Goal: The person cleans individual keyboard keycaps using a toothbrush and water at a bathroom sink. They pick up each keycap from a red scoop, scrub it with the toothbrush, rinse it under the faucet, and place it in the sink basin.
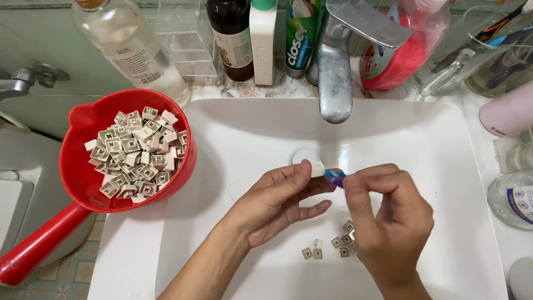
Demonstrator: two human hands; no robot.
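Observation:
Over a white sink (233,133), my left hand (275,203) pinches a small off-white keycap (317,168) between thumb and fingertips. My right hand (391,222) grips a blue and purple brush head (334,176) pressed against that keycap. Several grey-white keycaps (333,244) lie on the basin floor just below my hands. At the left, a red handled scoop (78,166) sits on the sink's rim, filled with a heap of keycaps (136,153).
A metal tap (338,61) overhangs the basin, with the round white drain cap (304,155) beneath it. Bottles, a tube and a red soap bottle (402,50) line the back ledge. Clear cups and bottles (511,194) stand at the right.

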